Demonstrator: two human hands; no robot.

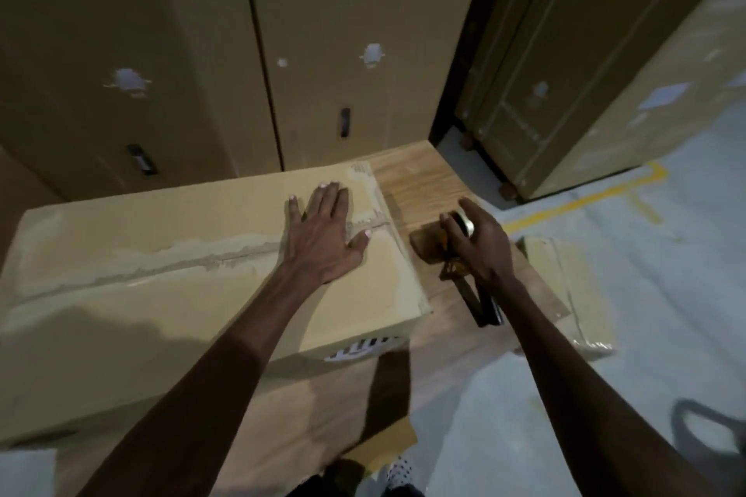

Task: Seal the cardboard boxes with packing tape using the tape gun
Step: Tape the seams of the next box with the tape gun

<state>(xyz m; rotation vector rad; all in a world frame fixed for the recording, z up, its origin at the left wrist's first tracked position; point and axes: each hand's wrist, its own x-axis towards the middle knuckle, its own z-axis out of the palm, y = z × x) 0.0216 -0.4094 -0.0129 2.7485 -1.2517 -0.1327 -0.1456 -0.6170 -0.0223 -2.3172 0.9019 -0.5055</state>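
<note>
my left hand (323, 232) lies flat with straight fingers on top of the cardboard box (202, 266) on the wooden counter (420, 178), pressing near the right end of its centre seam (193, 258), while my right hand (480, 242) is clenched around the tape gun (448, 254) just off the box's right edge. the seam shows only torn old tape residue, so i judge the fresh strip is not yet laid. a black-and-white printed mark (355, 351) on the box's near side is too cut off to read.

A warehouse or packing area: tall stacked cardboard cartons (161, 52) line the back, and a grey concrete floor (666, 295) carries painted yellow lines (585, 198) beside a wooden table (420, 178).
</note>
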